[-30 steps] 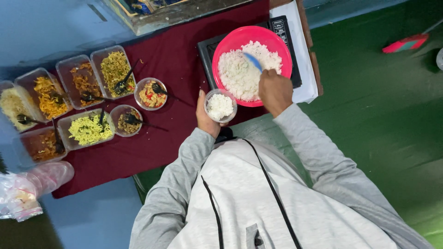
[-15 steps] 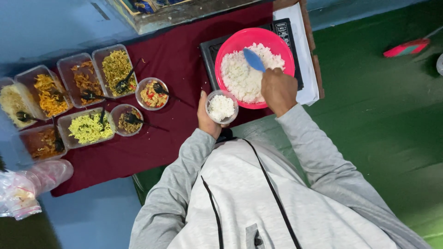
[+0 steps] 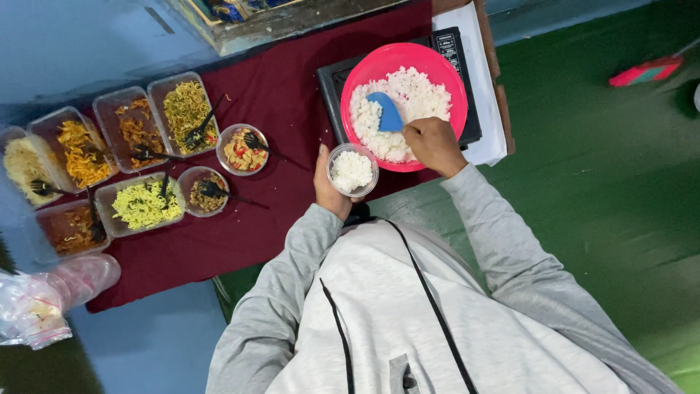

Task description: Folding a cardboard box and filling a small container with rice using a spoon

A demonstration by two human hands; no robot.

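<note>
The pink bowl (image 3: 405, 66) of white rice serves as landmark. It sits on a black flat scale (image 3: 329, 87) at the far right end of the maroon cloth (image 3: 277, 95); a white sheet (image 3: 487, 109) lies under the scale's right edge, just beyond the bowl.

The right hand (image 3: 434, 144) rests at the bowl's near rim, clenched around the handle of a blue rice paddle (image 3: 386, 113) whose blade lies on the rice. Just left of the bowl's near edge, the left hand (image 3: 329, 188) grasps one small clear round cup (image 3: 352, 170) partly filled with rice, touching the bowl's rim.

Left of the bowl stand two more small round cups (image 3: 243, 149) with mixed food and black forks. Farther left are six clear rectangular tubs (image 3: 186, 113) in two rows: four in the back row, two in the front, holding yellow, orange and greenish noodles or shredded food. Black forks lie in several.

At the far left, well apart from the bowl, a clear plastic bag (image 3: 33, 310) hangs past the cloth's near corner. A red flat object (image 3: 645, 71) lies on the green floor (image 3: 598, 190) to the bowl's right.

Bare cloth lies open between the bowl and the round cups. The cloth's near edge runs right below the left hand.
</note>
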